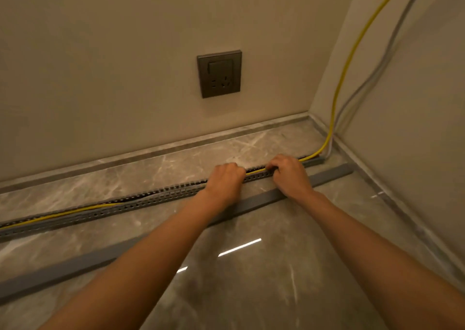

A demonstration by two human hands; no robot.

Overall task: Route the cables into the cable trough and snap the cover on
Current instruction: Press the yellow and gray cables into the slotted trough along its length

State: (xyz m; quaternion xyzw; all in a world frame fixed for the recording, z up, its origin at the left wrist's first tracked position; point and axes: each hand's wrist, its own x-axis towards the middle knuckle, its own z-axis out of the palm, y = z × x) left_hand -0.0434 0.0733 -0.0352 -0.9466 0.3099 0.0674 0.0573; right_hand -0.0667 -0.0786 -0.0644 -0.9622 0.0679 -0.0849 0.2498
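The left hand [224,178] and the right hand [289,172] both rest on the trough [141,200], knuckles up, fingers curled down over its slotted top edge; whether they actually pinch a cable I cannot tell. The floor [251,279] is glossy grey marble, meeting beige walls [100,53] in a corner at the right. The trough, grey with slotted sides, lies open on the floor, running from the left edge toward that corner. The cover [75,261], a plain grey strip, lies on the floor just in front of the trough and roughly parallel to it, under both forearms. A yellow cable [349,60] drops down the corner and runs along inside the trough, passing between the hands. Grey cables [377,70] descend beside it. A dark socket [219,73] sits on the wall above the hands.
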